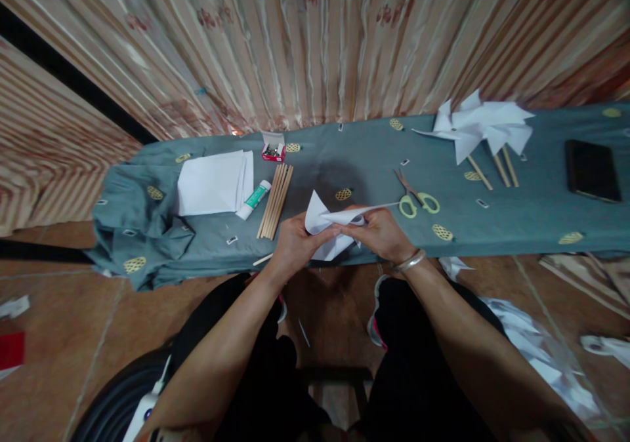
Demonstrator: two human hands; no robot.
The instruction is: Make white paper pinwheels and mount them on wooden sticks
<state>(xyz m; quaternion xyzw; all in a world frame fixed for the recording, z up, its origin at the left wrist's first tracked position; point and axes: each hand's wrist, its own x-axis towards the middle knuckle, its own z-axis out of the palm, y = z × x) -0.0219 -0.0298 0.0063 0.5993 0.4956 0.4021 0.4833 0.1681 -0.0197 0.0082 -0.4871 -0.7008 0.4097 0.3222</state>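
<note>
Both hands meet at the near edge of the worktop (516, 212), which is draped in a grey-green cloth, and work one sheet of white paper (325, 222). The left hand (295, 245) pinches the paper from the left, fingers closed on it, and the right hand (378, 232) has its grip clamped on the same sheet from the right, a bangle at its wrist. The paper is lifted just clear of the cloth between them, with flaps bent inward toward the middle and one long point sticking out to the right.

The shape matches the finished paper pinwheels (480, 127) lying on sticks at the far right, so I judge the step in hand to be folding the cut corners of a pinwheel into its centre. The next move seems to call for holding those corners stacked with one hand while the other is freed to fix them; the flaps look springy and could slip out if the pinch loosens.

Within reach lie scissors (416, 199) just right of the hands, a bundle of wooden sticks (275, 199) to the left, a glue stick (253, 199) beside it, a stack of white sheets (214, 183), and a small red box of pins (273, 148) further back. A dark phone (592, 170) lies at the far right.
</note>
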